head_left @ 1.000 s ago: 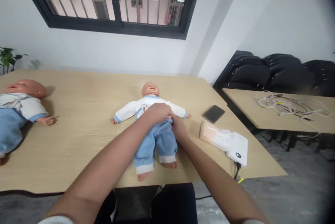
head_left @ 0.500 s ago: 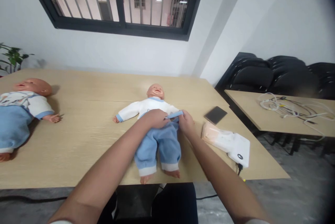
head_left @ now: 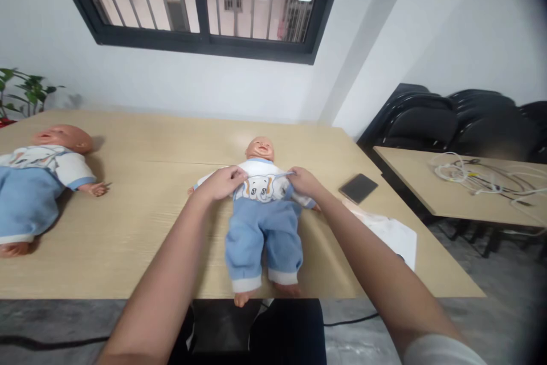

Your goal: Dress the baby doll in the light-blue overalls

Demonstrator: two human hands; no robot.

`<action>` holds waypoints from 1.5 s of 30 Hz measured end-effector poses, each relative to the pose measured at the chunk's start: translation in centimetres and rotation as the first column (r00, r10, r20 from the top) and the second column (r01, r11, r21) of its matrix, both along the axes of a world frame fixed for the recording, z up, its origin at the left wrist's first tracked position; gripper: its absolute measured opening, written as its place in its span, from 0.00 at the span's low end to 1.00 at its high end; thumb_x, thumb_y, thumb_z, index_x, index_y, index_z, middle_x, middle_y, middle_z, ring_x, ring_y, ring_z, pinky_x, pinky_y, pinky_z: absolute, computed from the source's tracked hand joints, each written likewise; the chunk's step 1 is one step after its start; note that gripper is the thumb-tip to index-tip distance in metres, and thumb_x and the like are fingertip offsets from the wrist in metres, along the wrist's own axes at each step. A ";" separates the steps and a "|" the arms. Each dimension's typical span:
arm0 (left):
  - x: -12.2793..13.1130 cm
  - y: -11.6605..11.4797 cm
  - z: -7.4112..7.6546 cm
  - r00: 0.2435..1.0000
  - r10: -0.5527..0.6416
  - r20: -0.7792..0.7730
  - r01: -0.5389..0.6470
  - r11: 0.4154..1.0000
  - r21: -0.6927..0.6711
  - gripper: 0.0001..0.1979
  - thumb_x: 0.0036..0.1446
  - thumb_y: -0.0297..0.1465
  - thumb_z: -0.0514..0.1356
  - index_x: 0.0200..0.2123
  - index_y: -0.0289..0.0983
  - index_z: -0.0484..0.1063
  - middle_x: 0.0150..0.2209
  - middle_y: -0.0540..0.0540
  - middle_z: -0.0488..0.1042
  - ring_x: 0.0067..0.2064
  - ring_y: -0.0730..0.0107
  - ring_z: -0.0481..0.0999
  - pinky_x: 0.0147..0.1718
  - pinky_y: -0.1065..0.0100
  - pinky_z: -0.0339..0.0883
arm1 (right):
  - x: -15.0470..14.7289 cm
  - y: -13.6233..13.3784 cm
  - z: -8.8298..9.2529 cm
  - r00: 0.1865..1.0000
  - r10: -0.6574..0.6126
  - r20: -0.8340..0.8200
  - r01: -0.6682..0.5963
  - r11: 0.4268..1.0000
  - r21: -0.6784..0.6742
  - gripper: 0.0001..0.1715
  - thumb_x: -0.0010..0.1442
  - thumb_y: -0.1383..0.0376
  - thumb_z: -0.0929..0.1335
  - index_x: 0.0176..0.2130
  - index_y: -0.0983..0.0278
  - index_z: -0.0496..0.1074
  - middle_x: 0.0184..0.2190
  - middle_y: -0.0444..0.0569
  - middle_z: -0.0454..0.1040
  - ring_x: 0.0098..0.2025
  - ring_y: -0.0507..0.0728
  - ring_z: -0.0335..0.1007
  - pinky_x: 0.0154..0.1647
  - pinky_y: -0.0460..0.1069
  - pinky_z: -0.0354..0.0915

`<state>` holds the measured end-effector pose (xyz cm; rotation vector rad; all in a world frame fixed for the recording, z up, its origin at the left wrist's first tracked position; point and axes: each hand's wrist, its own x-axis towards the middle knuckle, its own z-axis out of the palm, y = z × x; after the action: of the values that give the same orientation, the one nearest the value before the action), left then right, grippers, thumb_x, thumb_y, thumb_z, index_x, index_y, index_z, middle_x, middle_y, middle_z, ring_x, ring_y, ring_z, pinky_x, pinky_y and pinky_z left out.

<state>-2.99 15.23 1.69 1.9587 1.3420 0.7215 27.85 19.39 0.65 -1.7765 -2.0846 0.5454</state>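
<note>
A baby doll (head_left: 260,149) lies on its back in front of me, its head toward the wall. It wears a white shirt (head_left: 261,187) with an elephant-like print and blue edging, and blue trousers (head_left: 260,225) with pale cuffs. At the left side of the doll's chest, my left hand (head_left: 226,181) is closed on the shirt. On the other side my right hand (head_left: 304,181) pinches the shirt, and the cloth is stretched between the two hands. The doll's arms are partly hidden behind my hands.
A second, similarly dressed doll (head_left: 64,137) lies at the left of the table (head_left: 141,211). On the right are a dark flat object (head_left: 358,188) and a white device (head_left: 399,237), partly behind my forearm. Cables (head_left: 465,174) lie on another table, near stacked black chairs (head_left: 423,120).
Both hands have moved from the doll's waist up to its chest and farther apart. The shirt's print now shows, and the doll's right-side arm has come into view beside my right forearm.
</note>
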 end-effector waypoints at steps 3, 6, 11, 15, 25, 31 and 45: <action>-1.9 -1.7 -1.9 0.995 0.011 0.097 -0.007 0.999 -0.048 0.16 0.64 0.44 0.55 0.39 0.39 0.76 0.41 0.45 0.79 0.41 0.63 0.76 0.40 0.67 0.67 | -0.2 -0.5 1.2 0.994 0.093 -0.052 -0.096 0.993 -0.067 0.14 0.61 0.67 0.66 0.43 0.66 0.78 0.44 0.58 0.81 0.45 0.62 0.75 0.46 0.52 0.67; -2.2 -3.1 -3.7 0.993 0.023 0.114 -0.014 0.996 -0.086 0.09 0.61 0.39 0.58 0.36 0.40 0.72 0.35 0.49 0.75 0.36 0.66 0.72 0.37 0.68 0.65 | -2.1 -1.2 2.4 0.968 0.230 -0.101 -0.225 0.973 0.054 0.25 0.59 0.67 0.68 0.56 0.64 0.74 0.58 0.57 0.75 0.60 0.64 0.69 0.62 0.56 0.63; -0.1 -4.8 -5.7 0.932 0.339 0.130 -0.339 0.940 -0.018 0.02 0.59 0.32 0.57 0.33 0.40 0.67 0.28 0.52 0.70 0.31 0.67 0.69 0.33 0.68 0.61 | -10.9 0.0 3.0 0.867 0.493 0.075 -0.494 0.832 0.251 0.21 0.68 0.65 0.63 0.56 0.66 0.75 0.58 0.59 0.76 0.63 0.64 0.66 0.68 0.60 0.57; 1.3 -5.9 -6.1 0.838 0.532 0.124 -0.540 0.841 0.042 0.03 0.60 0.31 0.58 0.38 0.40 0.70 0.28 0.51 0.73 0.30 0.65 0.72 0.33 0.67 0.61 | -19.0 2.5 2.4 0.680 0.661 0.317 -0.726 0.668 0.164 0.26 0.64 0.64 0.69 0.60 0.66 0.74 0.60 0.59 0.76 0.62 0.65 0.69 0.62 0.57 0.62; 0.0 -6.9 -5.7 0.732 0.672 0.107 -0.662 0.666 0.344 0.01 0.59 0.30 0.62 0.36 0.41 0.73 0.39 0.42 0.77 0.47 0.53 0.75 0.52 0.53 0.67 | -19.2 5.8 2.1 0.519 0.751 0.408 -0.819 0.573 -0.012 0.17 0.54 0.71 0.73 0.45 0.61 0.79 0.48 0.53 0.82 0.48 0.61 0.76 0.45 0.50 0.64; 0.5 -6.8 -5.8 0.709 0.537 0.457 -0.673 0.710 0.208 0.03 0.61 0.31 0.62 0.39 0.40 0.72 0.49 0.41 0.79 0.54 0.57 0.78 0.58 0.54 0.70 | -15.9 5.6 3.3 0.596 0.771 0.224 -0.784 0.619 -0.050 0.22 0.53 0.78 0.67 0.47 0.65 0.77 0.46 0.52 0.81 0.43 0.57 0.75 0.41 0.47 0.64; 0.4 -6.3 -6.7 0.551 0.514 0.657 -0.601 0.791 -0.116 0.14 0.58 0.39 0.63 0.43 0.36 0.78 0.32 0.46 0.82 0.33 0.67 0.81 0.35 0.67 0.76 | -14.6 5.5 3.2 0.595 0.803 0.012 -0.796 0.592 -0.126 0.19 0.55 0.74 0.68 0.46 0.63 0.80 0.44 0.50 0.82 0.43 0.57 0.76 0.43 0.48 0.68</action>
<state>-2.63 8.96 -5.01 1.0888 1.4512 1.6691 13.29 24.92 3.89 -0.7636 -2.9091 0.8359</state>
